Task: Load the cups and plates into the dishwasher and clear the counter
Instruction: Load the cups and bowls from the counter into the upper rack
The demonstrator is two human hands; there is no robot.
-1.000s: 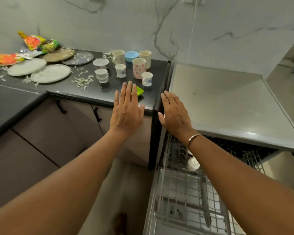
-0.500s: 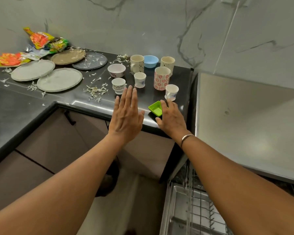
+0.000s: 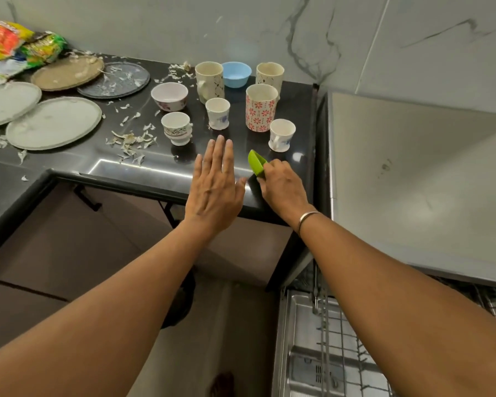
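- The green dish [image 3: 257,166]: tilted on edge, pinched by the right hand [image 3: 282,187], near the front edge of the counter [image 3: 69,167], right end.
- The red-flowered cup [image 3: 260,107] and the small white cup [image 3: 281,135]: upright, just beside each other, near the right edge.
- The blue bowl [image 3: 236,74]: between two cream mugs [image 3: 209,81], back edge.
- Four plates [image 3: 53,123]: flat, left end.
- The dishwasher rack [image 3: 341,353]: pulled out.

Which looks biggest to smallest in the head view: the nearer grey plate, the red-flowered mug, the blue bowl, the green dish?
1. nearer grey plate
2. red-flowered mug
3. blue bowl and green dish, unranked: bowl farther back, dish partly hidden by the right hand.
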